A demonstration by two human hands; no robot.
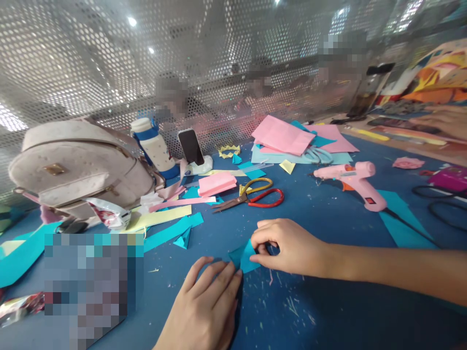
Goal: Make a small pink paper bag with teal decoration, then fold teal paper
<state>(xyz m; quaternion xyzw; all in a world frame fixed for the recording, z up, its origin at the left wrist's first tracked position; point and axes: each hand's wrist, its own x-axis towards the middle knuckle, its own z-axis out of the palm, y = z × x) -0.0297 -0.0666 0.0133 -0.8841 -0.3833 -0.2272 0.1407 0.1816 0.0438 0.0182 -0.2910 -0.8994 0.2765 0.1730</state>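
Note:
A small folded piece of teal paper lies on the blue tabletop between my hands. My right hand pinches its right edge between thumb and fingers. On the near left side, my left hand rests palm down with fingers stretched out, the fingertips at the paper's lower left edge; its thumb is hidden. Beyond the hands lie scissors with one yellow and one red handle, blades apart. A small folded teal triangle sits to the left, next to a teal strip.
A pink glue gun lies at right, its cord trailing over teal paper. Pink sheets are piled at the back. A pale backpack, bottle and phone stand at left. Another person's hand is far right.

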